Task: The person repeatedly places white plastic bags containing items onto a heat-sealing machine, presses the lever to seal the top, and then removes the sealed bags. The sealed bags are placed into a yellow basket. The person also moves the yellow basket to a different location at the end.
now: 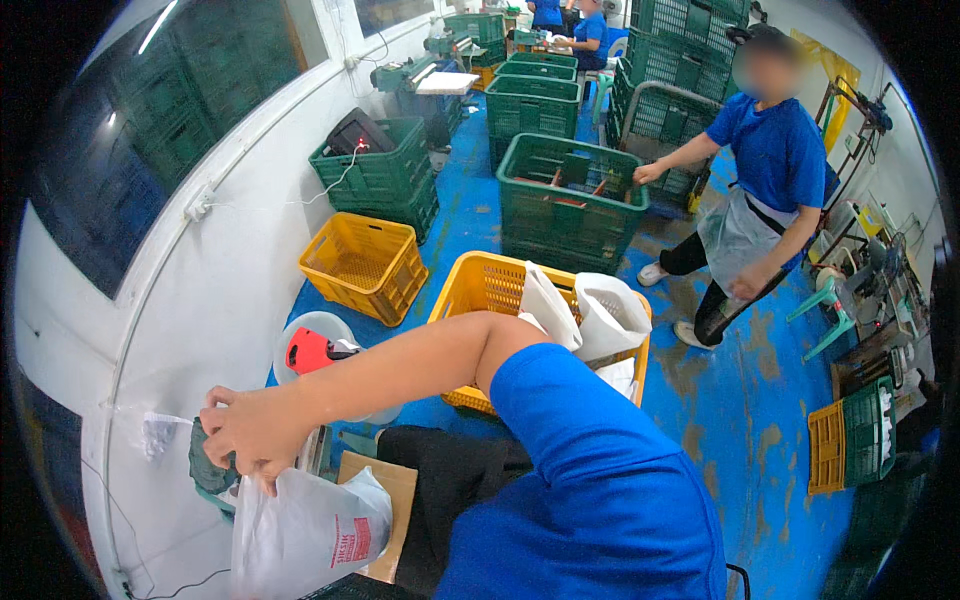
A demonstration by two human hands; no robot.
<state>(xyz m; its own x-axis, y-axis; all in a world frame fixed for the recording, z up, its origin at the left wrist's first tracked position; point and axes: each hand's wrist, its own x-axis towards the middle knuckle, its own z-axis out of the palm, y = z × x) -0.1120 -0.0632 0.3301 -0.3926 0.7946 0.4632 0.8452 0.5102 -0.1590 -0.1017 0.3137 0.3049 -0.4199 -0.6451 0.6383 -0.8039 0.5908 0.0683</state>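
My right hand reaches across to the left, its fingers bent over a dark green rounded thing by the wall. At its lower fingertips the hand grips the top of a white translucent plastic bag with red print. The bag hangs or stands beside a piece of brown cardboard and my black-clad lap. What fills the bag cannot be made out. My left hand is out of view.
A yellow crate holding white bags stands past my arm. Behind it are a smaller yellow crate, a pale bucket with a red thing, and green crates. A co-worker touches one green crate at the right.
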